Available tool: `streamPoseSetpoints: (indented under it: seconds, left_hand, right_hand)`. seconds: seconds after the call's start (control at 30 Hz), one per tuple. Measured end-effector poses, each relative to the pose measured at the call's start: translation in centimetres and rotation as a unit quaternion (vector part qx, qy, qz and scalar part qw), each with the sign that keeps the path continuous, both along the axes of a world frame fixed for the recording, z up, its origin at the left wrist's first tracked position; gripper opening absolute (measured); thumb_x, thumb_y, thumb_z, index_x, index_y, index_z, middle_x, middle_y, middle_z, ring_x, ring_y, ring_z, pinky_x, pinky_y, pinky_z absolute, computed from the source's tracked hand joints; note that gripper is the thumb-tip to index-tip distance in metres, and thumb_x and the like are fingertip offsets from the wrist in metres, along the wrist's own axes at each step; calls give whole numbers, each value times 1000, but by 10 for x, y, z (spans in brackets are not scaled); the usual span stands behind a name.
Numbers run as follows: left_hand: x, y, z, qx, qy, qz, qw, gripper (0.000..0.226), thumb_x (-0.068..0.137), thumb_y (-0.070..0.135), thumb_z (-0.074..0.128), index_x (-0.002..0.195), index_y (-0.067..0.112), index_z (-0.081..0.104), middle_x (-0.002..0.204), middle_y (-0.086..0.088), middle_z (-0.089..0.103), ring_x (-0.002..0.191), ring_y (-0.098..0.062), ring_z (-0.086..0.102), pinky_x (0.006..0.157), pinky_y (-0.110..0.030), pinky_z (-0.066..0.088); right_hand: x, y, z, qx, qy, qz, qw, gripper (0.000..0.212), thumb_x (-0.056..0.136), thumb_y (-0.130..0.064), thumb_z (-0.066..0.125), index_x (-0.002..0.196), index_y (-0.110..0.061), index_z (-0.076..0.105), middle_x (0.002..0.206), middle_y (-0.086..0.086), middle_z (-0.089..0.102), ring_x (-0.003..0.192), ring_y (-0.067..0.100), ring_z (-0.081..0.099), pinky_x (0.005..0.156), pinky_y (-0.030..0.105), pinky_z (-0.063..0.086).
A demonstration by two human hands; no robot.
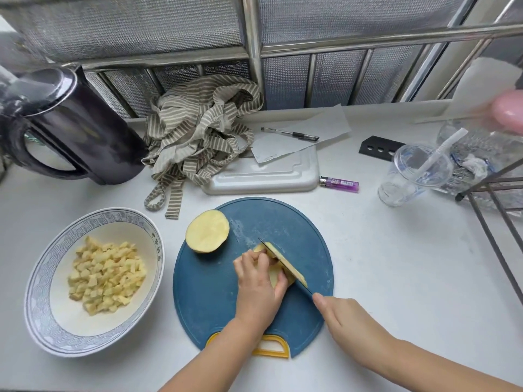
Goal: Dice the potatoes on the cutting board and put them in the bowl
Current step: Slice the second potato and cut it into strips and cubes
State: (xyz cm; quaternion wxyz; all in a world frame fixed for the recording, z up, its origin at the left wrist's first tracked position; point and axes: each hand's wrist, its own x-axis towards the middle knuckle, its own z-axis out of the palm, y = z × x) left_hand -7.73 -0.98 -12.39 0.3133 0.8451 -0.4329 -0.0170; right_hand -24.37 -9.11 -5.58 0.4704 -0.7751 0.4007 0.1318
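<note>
Left hand: our left hand (259,281) is at the middle of the round blue plastic cutting board (283,219), with its fingers curled down over a pale yellow potato piece (274,274) to pin it to the board.
Right hand: our right hand (342,315) is at 5 o'clock on the board. It is closed round the handle of a dark-bladed kitchen knife (283,263), with the forefinger laid toward the blade; the handle itself is hidden under the hand.
Knife: the blade points toward 11 o'clock and stands on edge in the potato piece, just beside our left fingertips. A thin slab of potato lies on its right side.
Half potato: a round half potato (207,231) sits cut face up at 10 o'clock on the board, overhanging the rim a little and well apart from the blade.
Board handle: a yellow handle is at 6 o'clock, partly under our left forearm.
Bowl: a wide white ceramic bowl with a blue wave-patterned rim (36,292) stands on the white tabletop (396,264) at 9 o'clock from the board, near it but not touching. Inside is a heap of small yellow potato dice (106,278).
Beyond the board: a grey-and-white striped cloth (198,131) is at 11 o'clock, draped over one corner of a white plastic tray (263,176) at 12 o'clock. A black jug kettle (76,123) is at 10 o'clock, a purple lighter (339,183) at 1 o'clock, and a clear plastic cup with a straw (410,176) at 2 o'clock.
</note>
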Motion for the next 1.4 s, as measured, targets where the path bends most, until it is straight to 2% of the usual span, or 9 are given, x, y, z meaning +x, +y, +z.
streamPoseSetpoints:
  seconds: [0.13,0.2,0.4,0.53,0.73,0.97,1.23,1.4]
  left_hand:
    - [0,-1,-1,-21,-10,-12,1000,25,79,35,51,94,19,41,99,-2,34,90,-24,33,85,-35,34]
    - [-1,-1,-2,-26,-9,-14,1000,24,79,35,51,95,19,41,99,-1,33,92,-24,33,88,-35,33]
    - [0,-2,-2,-35,-12,-14,999,26,79,34,52,97,18,43,98,-1,35,91,-22,33,86,-32,30]
    - [-1,-2,-1,-33,-13,-2,999,30,79,33,52,98,11,45,99,-4,36,89,-25,34,84,-34,32]
    - [-2,-1,4,-37,16,9,999,25,78,32,53,89,10,57,99,-5,45,94,-24,38,90,-31,32]
    - [-3,-1,5,-32,34,11,999,26,79,31,52,91,9,58,100,-10,50,95,-23,37,90,-29,32]
    - [-3,-1,5,-14,41,20,999,31,80,33,51,100,10,51,99,-11,45,92,-25,36,86,-33,32]
    - [-2,-1,4,-5,46,23,999,36,79,35,50,99,6,56,98,-12,47,92,-25,36,87,-33,33]
  right_hand:
    - [21,-6,-2,8,-4,-1,1000,55,99,-55,17,69,-14,36,69,7,49,66,20,45,71,36,42]
    - [30,-10,-2,10,1,2,1000,51,103,-49,18,69,-14,34,69,5,45,65,18,41,68,34,39]
    - [47,-14,1,-3,11,12,1000,57,103,-49,17,72,-11,46,67,3,49,66,19,46,69,35,41]
    - [51,-18,5,7,7,6,1000,54,103,-49,21,65,-15,37,59,-2,39,54,13,36,56,27,31]
    - [36,-16,9,33,-29,-33,998,52,102,-51,28,62,-18,29,54,-7,31,45,8,27,54,27,26]
    - [7,-2,16,5,-33,-26,999,50,101,-50,27,68,-14,31,62,-2,33,56,12,28,57,27,25]
    - [-3,8,17,-7,-34,-11,999,49,101,-50,25,66,-17,26,60,-5,27,57,12,26,56,28,24]
    - [-1,9,16,-13,-27,3,1000,49,102,-51,23,65,-17,26,61,-5,29,57,12,27,57,28,25]
